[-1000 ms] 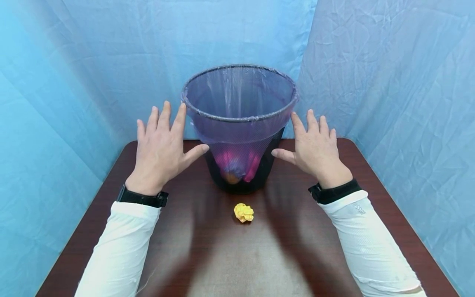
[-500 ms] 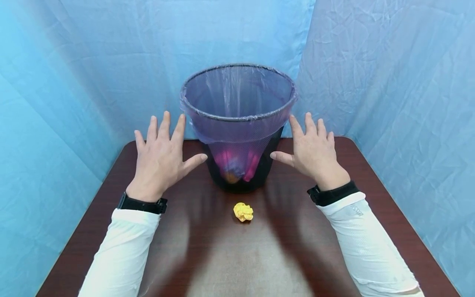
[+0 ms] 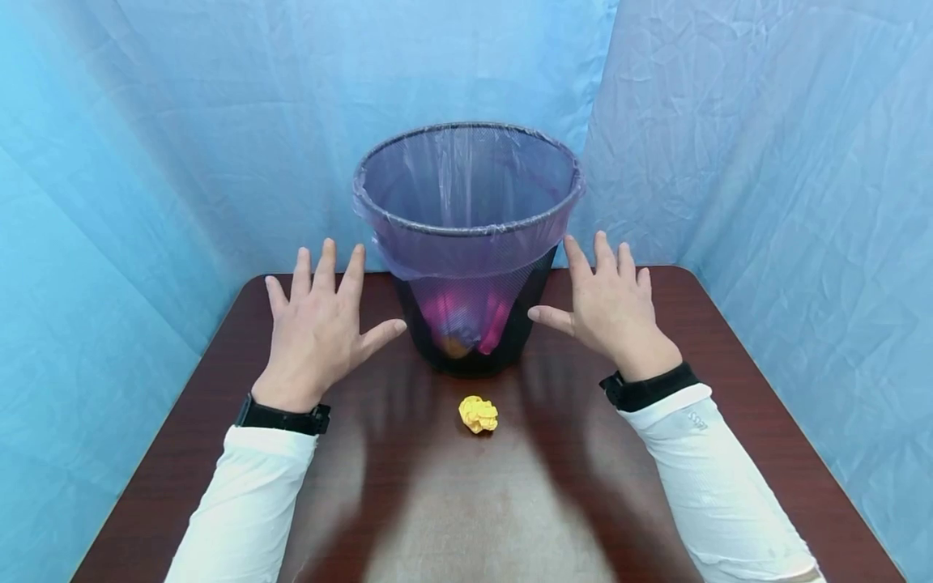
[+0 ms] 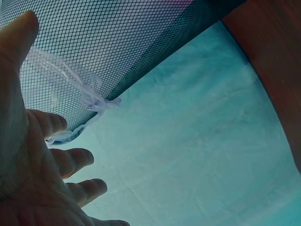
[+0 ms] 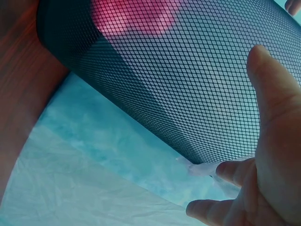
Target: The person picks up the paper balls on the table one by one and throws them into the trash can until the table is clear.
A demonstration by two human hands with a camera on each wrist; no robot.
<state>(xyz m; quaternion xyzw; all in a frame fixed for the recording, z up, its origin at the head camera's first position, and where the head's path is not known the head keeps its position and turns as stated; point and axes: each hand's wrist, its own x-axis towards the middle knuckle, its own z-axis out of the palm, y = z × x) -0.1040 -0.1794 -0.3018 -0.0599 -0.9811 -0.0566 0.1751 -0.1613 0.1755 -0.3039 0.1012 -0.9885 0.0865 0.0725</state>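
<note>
A black mesh wastebasket (image 3: 539, 300) stands upright toward the back of the table, lined with a thin purple plastic bag (image 3: 466, 257) folded over its rim. Pink and orange items show through the mesh near its bottom. My left hand (image 3: 309, 344) is spread beside the basket's left side, thumb pointing at the mesh. On the right side my right hand (image 3: 612, 312) mirrors it, index fingertip near the bag's lower edge. Both hands hold nothing. In the left wrist view, a knotted bit of the bag (image 4: 96, 101) hangs at the rim. A crumpled yellow paper ball (image 3: 478, 414) lies in front of the basket.
The dark brown wooden table (image 3: 452, 518) carries the basket and the paper ball. Blue cloth (image 3: 219, 121) hangs behind the table and along both sides, close to its edges. Each wrist wears a black strap over a white sleeve.
Both hands have drawn back slightly toward the person and lower along the basket's sides, fingers still spread. The basket and the yellow paper ball have stayed in place.
</note>
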